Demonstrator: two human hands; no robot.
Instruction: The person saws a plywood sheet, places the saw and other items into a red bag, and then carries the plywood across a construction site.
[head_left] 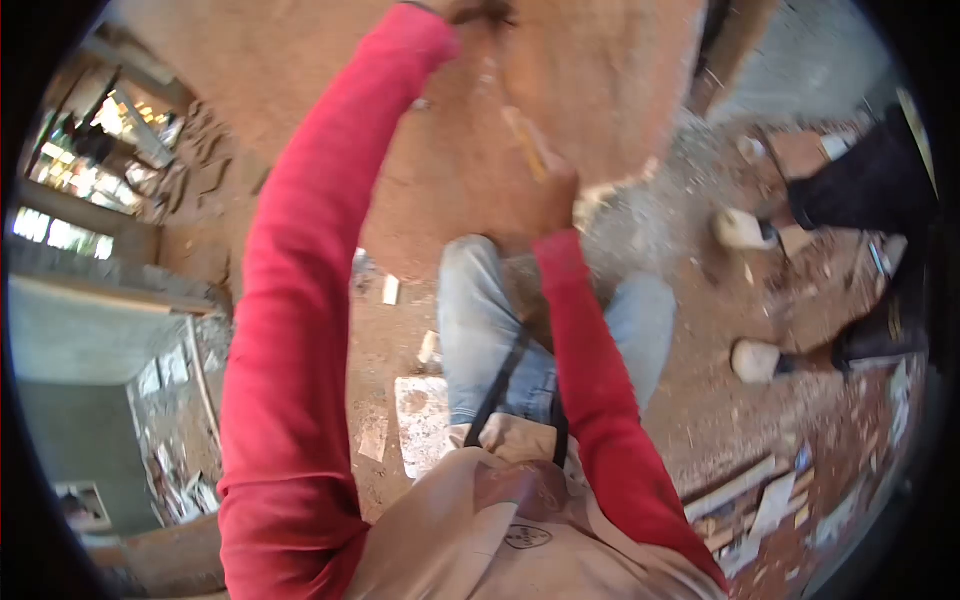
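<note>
My right hand point(556, 198) is closed around the yellowish handle of a blurred tool point(527, 143) in the middle of the head view. The tool points up and slightly left over a large reddish-brown board point(610, 80); its far end is too smeared to name. My left hand point(484, 12) is at the top edge, over the board and beyond the tool. It is dark, blurred and partly cut off, so its fingers cannot be made out. Both arms are in red sleeves, the left one stretched far forward.
At the right stands another person in dark trousers point(865, 180) and light shoes point(757, 361). Wood offcuts point(735, 488) lie at lower right. A whitish, speckled block point(421, 420) is on the dusty floor beside my knee. Debris and a low wall point(90, 320) are at left.
</note>
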